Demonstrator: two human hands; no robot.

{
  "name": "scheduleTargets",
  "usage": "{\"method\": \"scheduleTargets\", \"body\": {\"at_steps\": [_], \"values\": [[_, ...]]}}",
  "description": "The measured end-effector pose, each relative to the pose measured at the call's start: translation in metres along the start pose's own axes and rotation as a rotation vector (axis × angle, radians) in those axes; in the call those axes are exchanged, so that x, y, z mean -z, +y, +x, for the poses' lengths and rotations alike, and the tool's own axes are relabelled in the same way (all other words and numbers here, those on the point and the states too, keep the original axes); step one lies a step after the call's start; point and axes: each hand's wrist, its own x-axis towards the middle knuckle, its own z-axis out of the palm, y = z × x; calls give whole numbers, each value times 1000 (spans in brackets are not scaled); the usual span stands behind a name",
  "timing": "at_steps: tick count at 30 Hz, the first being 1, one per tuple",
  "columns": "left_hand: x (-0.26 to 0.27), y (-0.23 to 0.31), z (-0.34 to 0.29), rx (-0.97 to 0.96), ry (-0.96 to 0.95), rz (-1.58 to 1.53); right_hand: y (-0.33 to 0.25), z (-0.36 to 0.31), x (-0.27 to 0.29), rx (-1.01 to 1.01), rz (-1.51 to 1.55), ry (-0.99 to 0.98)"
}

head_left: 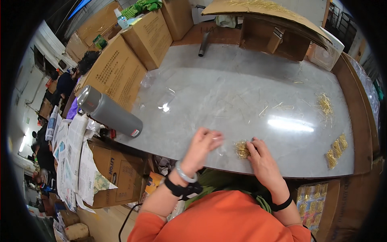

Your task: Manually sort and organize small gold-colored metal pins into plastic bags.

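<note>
My left hand [202, 146] rests at the near edge of a grey marble-look table [242, 80], its fingers pinched on a small clear plastic bag [219, 146]. My right hand [260, 158] lies flat beside it, with the fingertips pressing on a small heap of thin gold pins [242, 149]. The heap sits between the two hands. I wear an orange top, a dark watch and a pale bangle on the left wrist, and a dark band on the right wrist.
A grey flask [109, 112] lies at the table's left edge. Cardboard boxes [133, 52] line the left and back. More gold pins [325, 104] and filled small bags [336, 150] lie at the right. Several clear bags [165, 99] lie mid-left. A box of packed bags [312, 201] stands lower right.
</note>
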Motion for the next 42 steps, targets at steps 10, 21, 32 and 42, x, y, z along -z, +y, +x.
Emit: {"method": "scheduleTargets", "body": {"at_steps": [10, 21, 32, 42], "values": [[7, -9, -57, -76, -33, -85, 1, 3, -10, -68, 41, 14], [64, -115, -113, 260, -160, -65, 0, -9, -11, -181, -104, -92], [43, -136, -99, 367, -375, -429, 14, -14, -15, -143, -268, -65], [11, -130, -82, 83, -386, -447, -18, -25, -19, -107, -241, -144]]}}
